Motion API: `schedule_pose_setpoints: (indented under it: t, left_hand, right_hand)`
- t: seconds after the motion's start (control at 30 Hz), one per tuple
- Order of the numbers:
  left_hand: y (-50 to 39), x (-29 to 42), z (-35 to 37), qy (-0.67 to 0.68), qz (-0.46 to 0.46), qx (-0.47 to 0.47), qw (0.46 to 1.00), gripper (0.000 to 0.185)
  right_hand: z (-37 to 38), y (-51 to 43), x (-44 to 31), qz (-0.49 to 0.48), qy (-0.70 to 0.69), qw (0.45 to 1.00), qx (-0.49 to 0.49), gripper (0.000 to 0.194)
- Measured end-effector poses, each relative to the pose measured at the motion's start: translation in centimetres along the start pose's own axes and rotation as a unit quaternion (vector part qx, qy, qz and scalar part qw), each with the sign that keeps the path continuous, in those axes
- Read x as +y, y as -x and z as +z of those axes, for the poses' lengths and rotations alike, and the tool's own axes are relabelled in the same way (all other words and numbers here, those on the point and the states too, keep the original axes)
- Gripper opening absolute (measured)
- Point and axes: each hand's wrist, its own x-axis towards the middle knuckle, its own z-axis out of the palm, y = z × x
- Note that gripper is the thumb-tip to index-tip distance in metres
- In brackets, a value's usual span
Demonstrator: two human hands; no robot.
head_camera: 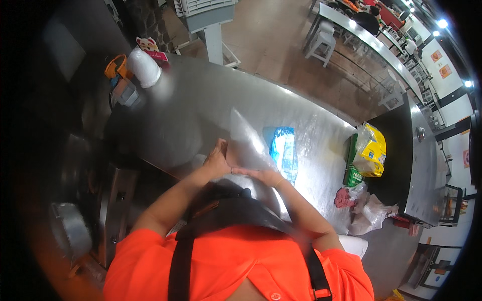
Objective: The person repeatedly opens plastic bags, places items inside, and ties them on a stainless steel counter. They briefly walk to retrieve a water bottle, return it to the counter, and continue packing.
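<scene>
A clear plastic bag or sheet (246, 137) rises to a pointed corner above the steel worktop, just beyond my hands. My left hand (218, 160) grips its left side, with the thumb side uppermost. My right hand (260, 175) holds the lower edge, its fingers reaching across towards the left hand. Haze and glare hide exactly how the fingertips close on the plastic. To the right of the bag, a blue and white plastic packet (284, 154) lies flat on the worktop.
The steel worktop (196, 90) bears a white plastic-wrapped stack (145, 67) at the far left. On the right are a yellow packet (371, 150), a green box (352, 175), a pink cloth (343, 198) and crumpled plastic bags (371, 216). Stools (324, 41) stand beyond.
</scene>
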Motion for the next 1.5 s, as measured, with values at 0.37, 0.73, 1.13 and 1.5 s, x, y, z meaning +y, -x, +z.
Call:
schedule_pose_setpoints:
  t: [0.37,0.73,1.13,1.5]
  left_hand:
    - [2.0,-2.3,1.5,-0.078,-0.012,-0.033,0.996,0.101]
    - [4.1,7.7,-11.0,0.513,0.071,0.035,0.855,0.05]
    - [2.8,19.6,-12.2,0.665,0.138,0.056,0.732,0.055]
    - [0.9,14.9,-11.9,0.662,-0.031,0.243,0.708,0.015]
  right_hand:
    - [0.3,0.5,1.8,0.055,0.113,0.991,-0.055,0.122]
    - [-11.6,6.5,-14.6,-0.083,-0.01,0.983,0.164,0.057]
    - [-6.9,7.3,-23.8,-0.137,-0.111,0.979,0.104,0.017]
    - [-9.0,4.2,-20.3,-0.141,-0.233,0.927,0.26,0.026]
